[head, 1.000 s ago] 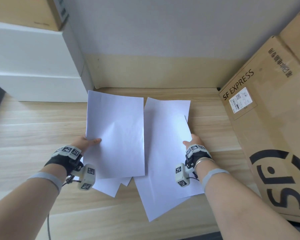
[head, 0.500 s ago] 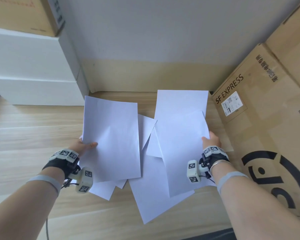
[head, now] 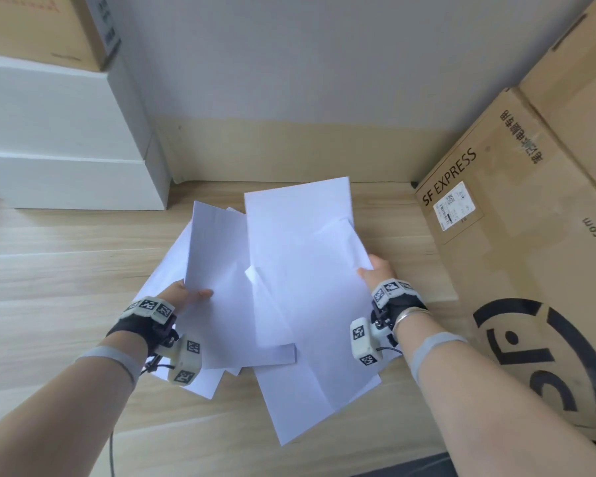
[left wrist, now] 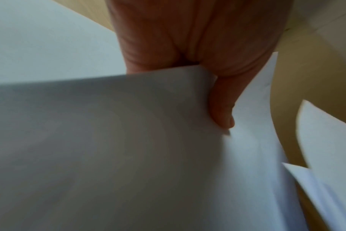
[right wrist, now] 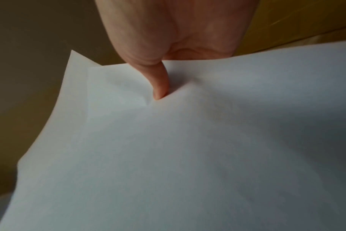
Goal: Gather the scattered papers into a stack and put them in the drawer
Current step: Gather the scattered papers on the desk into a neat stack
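Several blank white sheets are held above the wooden floor (head: 66,270). My left hand (head: 190,294) pinches the left bundle of papers (head: 221,270) at its left edge, thumb on top; the left wrist view shows that thumb (left wrist: 221,115) pressed on the sheets (left wrist: 109,156). My right hand (head: 375,273) grips the right bundle of papers (head: 300,256) at its right edge, and its thumb (right wrist: 160,84) dents the top sheet (right wrist: 188,156). The two bundles overlap in the middle, fanned and uneven. No open drawer is in sight.
A white cabinet (head: 59,139) stands at the left against the wall, with a cardboard box (head: 38,25) on top. A big SF Express carton (head: 516,242) lies close by my right hand. Bare wooden floor runs to the left and in front.
Both hands have moved toward each other. The right bundle now overlaps the left one, and the left bundle has tilted clockwise.
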`<state>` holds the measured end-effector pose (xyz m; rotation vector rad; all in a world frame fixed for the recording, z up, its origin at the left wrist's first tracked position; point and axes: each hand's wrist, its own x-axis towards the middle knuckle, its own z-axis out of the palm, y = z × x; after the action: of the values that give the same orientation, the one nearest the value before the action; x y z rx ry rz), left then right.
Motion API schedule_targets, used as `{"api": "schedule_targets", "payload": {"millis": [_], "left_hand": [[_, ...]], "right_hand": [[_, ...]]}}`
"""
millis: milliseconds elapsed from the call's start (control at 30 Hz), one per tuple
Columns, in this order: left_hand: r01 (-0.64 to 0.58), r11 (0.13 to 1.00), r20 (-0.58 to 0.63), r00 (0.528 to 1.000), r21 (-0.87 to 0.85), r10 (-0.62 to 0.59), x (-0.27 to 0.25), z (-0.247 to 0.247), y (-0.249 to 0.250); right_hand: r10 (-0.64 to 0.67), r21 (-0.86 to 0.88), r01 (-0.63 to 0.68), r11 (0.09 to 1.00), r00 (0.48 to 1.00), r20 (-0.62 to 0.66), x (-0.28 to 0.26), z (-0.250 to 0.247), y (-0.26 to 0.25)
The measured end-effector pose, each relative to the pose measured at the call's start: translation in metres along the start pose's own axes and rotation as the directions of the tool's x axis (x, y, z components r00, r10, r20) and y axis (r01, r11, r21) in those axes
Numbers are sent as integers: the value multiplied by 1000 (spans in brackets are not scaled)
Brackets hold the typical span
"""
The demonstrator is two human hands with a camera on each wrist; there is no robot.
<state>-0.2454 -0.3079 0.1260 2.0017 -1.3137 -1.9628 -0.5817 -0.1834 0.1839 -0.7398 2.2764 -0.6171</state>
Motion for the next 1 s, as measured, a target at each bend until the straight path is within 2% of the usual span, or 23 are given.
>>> {"api": "schedule_targets", "payload": {"millis": [233,433,667,767,833,1000], "left_hand": [[23,999,76,997,-47,-20,-3,7,-5],[28,998,83,996,-59,-23,-1,7,-10],[42,998,91,995,-53,-37,-2,4,-13],[35,998,109,994,-43,-30,-5,6,-12],[28,998,124,992,-53,-21,-4,7,-13],[1,997,141,990,-78,10,8,10,-17]], "right_hand": [[-29,-239,73,968,982,185,-2,48,-23],[-22,-292,81,953,980,199,0,65,-35],[89,-198,-72,978,993,76,15,58,-37],[89,-128,-80,989,994,68,15,65,-41],[92,-96,-84,992,992,83,13,74,-45],[96,-8,-97,995,969,229,3,101,-52]]}}
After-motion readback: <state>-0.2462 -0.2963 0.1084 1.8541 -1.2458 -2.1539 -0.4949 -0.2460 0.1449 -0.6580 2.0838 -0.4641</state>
